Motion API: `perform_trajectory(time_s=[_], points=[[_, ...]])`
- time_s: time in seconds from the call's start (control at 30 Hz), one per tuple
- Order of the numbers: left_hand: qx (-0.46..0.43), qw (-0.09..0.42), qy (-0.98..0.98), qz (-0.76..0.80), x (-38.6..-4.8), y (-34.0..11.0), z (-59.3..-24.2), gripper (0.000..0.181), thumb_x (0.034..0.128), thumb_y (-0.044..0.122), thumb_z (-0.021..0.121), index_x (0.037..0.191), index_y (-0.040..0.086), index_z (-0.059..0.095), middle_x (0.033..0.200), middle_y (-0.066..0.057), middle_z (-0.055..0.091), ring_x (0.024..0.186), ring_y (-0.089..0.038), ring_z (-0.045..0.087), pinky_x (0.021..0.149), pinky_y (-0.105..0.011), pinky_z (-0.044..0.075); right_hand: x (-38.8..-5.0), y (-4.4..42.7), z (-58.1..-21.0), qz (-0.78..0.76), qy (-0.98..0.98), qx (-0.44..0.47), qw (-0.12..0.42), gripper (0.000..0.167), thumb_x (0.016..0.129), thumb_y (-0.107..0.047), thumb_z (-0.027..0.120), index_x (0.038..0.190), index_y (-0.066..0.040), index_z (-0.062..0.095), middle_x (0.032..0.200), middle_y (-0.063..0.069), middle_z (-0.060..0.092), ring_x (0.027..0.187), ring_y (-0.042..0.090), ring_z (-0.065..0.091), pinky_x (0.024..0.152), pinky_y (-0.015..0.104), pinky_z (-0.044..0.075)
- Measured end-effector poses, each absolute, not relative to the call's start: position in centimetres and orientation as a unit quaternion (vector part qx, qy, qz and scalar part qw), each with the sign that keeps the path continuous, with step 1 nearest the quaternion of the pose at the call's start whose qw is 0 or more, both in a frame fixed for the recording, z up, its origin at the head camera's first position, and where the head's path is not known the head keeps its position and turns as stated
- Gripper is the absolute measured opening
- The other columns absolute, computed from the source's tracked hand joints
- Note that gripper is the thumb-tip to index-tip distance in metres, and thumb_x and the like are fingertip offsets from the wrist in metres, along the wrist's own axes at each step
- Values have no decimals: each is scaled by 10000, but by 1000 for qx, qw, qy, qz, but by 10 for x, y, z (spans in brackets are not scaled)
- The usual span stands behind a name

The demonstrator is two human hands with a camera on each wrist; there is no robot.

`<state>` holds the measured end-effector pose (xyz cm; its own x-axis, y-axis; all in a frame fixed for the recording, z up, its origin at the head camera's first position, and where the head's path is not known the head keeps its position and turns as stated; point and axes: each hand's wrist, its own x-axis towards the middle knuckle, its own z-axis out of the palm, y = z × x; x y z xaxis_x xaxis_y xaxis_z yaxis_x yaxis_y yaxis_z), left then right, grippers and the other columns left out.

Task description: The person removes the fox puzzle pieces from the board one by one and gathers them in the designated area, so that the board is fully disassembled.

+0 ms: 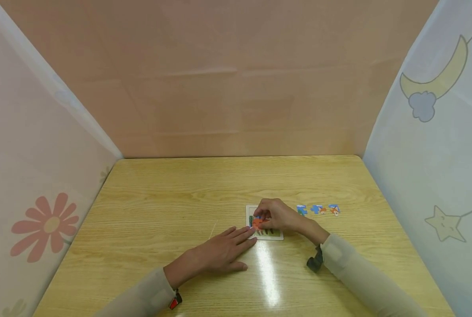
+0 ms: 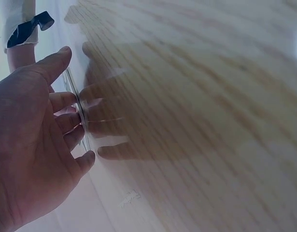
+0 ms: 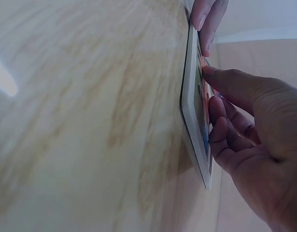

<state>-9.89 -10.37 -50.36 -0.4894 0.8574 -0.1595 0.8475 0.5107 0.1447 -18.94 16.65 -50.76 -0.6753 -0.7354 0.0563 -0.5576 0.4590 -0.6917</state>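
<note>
A small jigsaw puzzle board (image 1: 274, 237) with a white border lies on the table, showing a picture with orange and green parts. My left hand (image 1: 224, 250) lies with straight fingers, its fingertips touching the board's left side. Over the board, the right hand (image 1: 277, 215) pinches an orange puzzle piece (image 1: 257, 223) between thumb and curled fingers, low against the picture. In the right wrist view, the right hand's (image 3: 254, 121) fingers partly cover the board (image 3: 191, 106), so the piece's outline is hidden. The left wrist view has the left hand (image 2: 37, 125) at the board's edge.
Right of the board, several loose puzzle pieces, blue with fox parts (image 1: 318, 209), lie in a row. The wooden table (image 1: 172, 185) has a tan curtain (image 1: 236, 88) behind it and printed sheets at both sides. Glare falls in front of the board.
</note>
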Motion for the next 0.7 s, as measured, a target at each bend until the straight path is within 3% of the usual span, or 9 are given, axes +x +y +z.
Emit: perform_trajectory(time_s=[0.7], points=[[491,113,863,27,-98,-103,-503,743,1101,545,475,1687,129,289,1772,-77,181,1632,-218,185,1302,-461,255,-191,165,-509,-323,845,-415,98,201,895,-65,838,1086,-24,791,1008,33,709,861,93,689,745,234,599]])
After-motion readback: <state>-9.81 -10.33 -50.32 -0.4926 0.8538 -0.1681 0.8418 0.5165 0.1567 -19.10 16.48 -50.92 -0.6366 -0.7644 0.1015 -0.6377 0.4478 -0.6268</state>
